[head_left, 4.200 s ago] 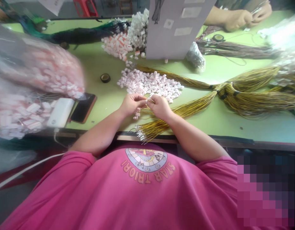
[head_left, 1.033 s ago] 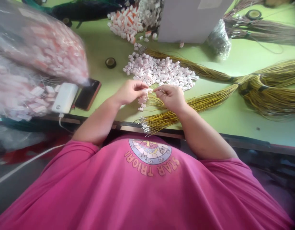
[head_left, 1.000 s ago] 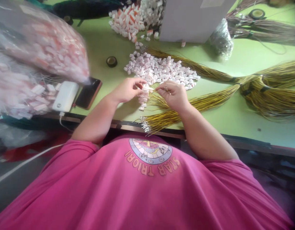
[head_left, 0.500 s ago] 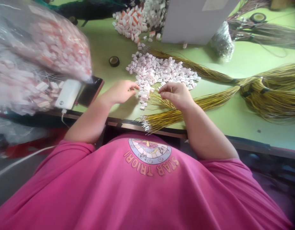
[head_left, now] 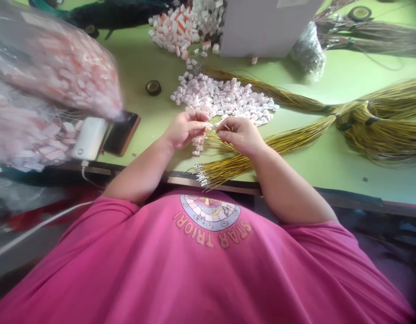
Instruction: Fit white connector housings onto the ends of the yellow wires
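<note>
My left hand [head_left: 187, 129] is closed in a pinch, with a small white connector housing [head_left: 209, 127] at its fingertips. Facing it, my right hand [head_left: 242, 136] pinches thin yellow-and-black wires [head_left: 224, 146], whose ends point toward the housing. Whether a wire end sits inside the housing is too small to tell. Just beyond both hands spreads a pile of white connector housings [head_left: 224, 96]. A short column of housings on wires [head_left: 197, 147] lies under my left fingers. Closer to me rests a wire bundle [head_left: 278, 150] with bare metal terminals [head_left: 201, 174] at the table edge.
A clear bag of orange-and-white connectors [head_left: 83, 76] stands at left, by a white power bank [head_left: 89, 138] and a phone [head_left: 122, 134]. A black tape roll [head_left: 153, 87] lies behind my left hand. A grey box [head_left: 262, 29] stands at the back; tied wire bundles [head_left: 390, 135] extend right.
My left hand came away from the wired housings, then moved back right to my right hand with a housing at its fingertips. My right hand stays on the wires. The view shifted slightly.
</note>
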Available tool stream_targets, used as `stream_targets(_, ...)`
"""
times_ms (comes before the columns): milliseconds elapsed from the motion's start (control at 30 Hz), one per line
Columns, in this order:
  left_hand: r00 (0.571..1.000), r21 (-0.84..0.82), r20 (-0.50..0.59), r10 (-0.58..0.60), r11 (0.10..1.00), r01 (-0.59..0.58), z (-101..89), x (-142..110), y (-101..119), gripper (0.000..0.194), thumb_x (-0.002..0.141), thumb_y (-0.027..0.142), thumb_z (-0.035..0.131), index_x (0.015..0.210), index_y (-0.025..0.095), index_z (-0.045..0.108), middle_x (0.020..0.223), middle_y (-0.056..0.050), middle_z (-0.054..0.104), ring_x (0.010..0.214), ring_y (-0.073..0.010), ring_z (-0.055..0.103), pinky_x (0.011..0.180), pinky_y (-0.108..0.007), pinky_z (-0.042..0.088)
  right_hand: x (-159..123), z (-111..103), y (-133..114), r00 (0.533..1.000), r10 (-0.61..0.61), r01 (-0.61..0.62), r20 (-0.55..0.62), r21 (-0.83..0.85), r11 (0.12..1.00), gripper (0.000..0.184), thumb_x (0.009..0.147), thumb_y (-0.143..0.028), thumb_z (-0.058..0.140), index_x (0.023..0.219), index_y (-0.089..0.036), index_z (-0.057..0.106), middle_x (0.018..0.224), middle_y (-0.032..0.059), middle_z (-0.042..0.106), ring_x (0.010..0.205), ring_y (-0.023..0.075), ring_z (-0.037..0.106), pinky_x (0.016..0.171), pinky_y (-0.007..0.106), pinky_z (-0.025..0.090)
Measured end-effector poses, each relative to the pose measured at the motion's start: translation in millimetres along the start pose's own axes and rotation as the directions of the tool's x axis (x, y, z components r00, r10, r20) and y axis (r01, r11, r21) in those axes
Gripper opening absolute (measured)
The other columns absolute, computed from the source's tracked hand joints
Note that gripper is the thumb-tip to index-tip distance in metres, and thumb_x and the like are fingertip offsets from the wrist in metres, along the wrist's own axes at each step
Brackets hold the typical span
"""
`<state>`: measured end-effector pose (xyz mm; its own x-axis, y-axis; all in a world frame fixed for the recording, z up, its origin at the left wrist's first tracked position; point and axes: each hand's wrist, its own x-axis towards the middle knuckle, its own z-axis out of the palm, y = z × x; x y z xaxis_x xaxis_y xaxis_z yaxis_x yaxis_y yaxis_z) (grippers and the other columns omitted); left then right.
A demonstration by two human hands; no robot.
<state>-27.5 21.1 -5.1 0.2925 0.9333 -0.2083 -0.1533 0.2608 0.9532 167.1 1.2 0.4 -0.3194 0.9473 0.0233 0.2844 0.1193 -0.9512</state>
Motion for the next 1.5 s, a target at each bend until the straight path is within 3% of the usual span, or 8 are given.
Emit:
stream_targets(200,0.998,-0.001,0.029,0.055,0.998,-0.055,3.1,-2.7,-4.7,0.015,0.070,0.003,0.071,0.072,0.011,0.058,0.085,-0.002,0.064,0.065,-0.0055,0.059,0.064,-0.020,0.049,-0.7,3.7,-4.0,0.997,0.032,-0.038,-0.074,-0.074,0.997,0.013,0.068,-0.025,0.061,0.071,-0.013,0.065,0.061,-0.0009,0.055,0.062,0.0114,0.048,0.062,0.029,0.038)
stream_targets(400,0.999,-0.004,0.046,0.021,1.000,-0.021,2.6,-3.0,-7.6,0.017,0.070,0.010,0.074,0.084,0.013,0.064,0.070,0.001,0.062,0.055,-0.0060,0.056,0.052,-0.019,0.044,-2.0,6.9,-3.1,0.994,0.015,-0.029,-0.109,-0.131,0.991,0.017,0.072,-0.029,0.059,0.067,-0.013,0.063,0.058,-0.0015,0.051,0.061,0.0105,0.044,0.058,0.027,0.034)
stream_targets(533,0.995,-0.006,0.093,-0.019,1.000,0.019,2.5,-4.3,-6.6,0.018,0.070,0.015,0.076,0.083,0.013,0.064,0.064,0.000,0.062,0.049,-0.0078,0.055,0.044,-0.019,0.040,-2.7,9.1,-3.0,0.980,-0.039,-0.008,-0.197,-0.232,0.973,0.018,0.072,-0.029,0.059,0.062,-0.015,0.058,0.057,-0.0020,0.049,0.060,0.0097,0.041,0.058,0.026,0.033)
stream_targets(833,0.998,-0.022,0.056,-0.025,0.999,0.026,5.9,-4.2,-5.2,0.022,0.066,0.013,0.078,0.082,0.013,0.064,0.068,0.000,0.065,0.056,-0.0087,0.060,0.049,-0.019,0.044,-1.4,10.4,2.2,0.961,-0.097,0.003,-0.260,-0.339,0.941,0.009,0.069,-0.022,0.056,0.064,-0.015,0.060,0.057,-0.0012,0.053,0.058,0.0111,0.045,0.057,0.027,0.035)
stream_targets(1067,1.000,0.023,0.003,-0.006,1.000,0.006,2.6,-0.1,-11.5,0.019,0.064,0.014,0.079,0.079,0.012,0.067,0.065,-0.001,0.066,0.056,-0.0095,0.062,0.052,-0.021,0.047,-3.3,12.0,7.1,0.950,-0.185,0.069,-0.253,-0.409,0.910,0.006,0.067,-0.019,0.055,0.063,-0.017,0.058,0.058,-0.0015,0.054,0.058,0.0108,0.045,0.058,0.027,0.036)
stream_targets(1300,0.999,0.032,-0.039,-0.007,0.999,0.009,1.6,-0.8,-9.7,0.019,0.061,0.013,0.079,0.076,0.012,0.068,0.064,-0.001,0.066,0.055,-0.0094,0.061,0.053,-0.022,0.048,-4.7,10.4,5.7,0.963,-0.188,0.102,-0.195,-0.382,0.919,0.007,0.068,-0.018,0.054,0.066,-0.016,0.061,0.061,0.0004,0.058,0.062,0.0118,0.048,0.059,0.026,0.035)
stream_targets(1500,0.999,0.058,0.023,-0.048,0.997,0.046,4.2,-7.5,-3.6,0.017,0.063,0.014,0.078,0.077,0.013,0.069,0.056,-0.001,0.062,0.043,-0.0082,0.052,0.044,-0.024,0.040,-6.6,9.1,3.9,0.971,-0.207,0.136,-0.118,-0.443,0.886,0.011,0.070,-0.020,0.054,0.068,-0.017,0.064,0.066,0.0027,0.063,0.064,0.0142,0.052,0.064,0.027,0.039)
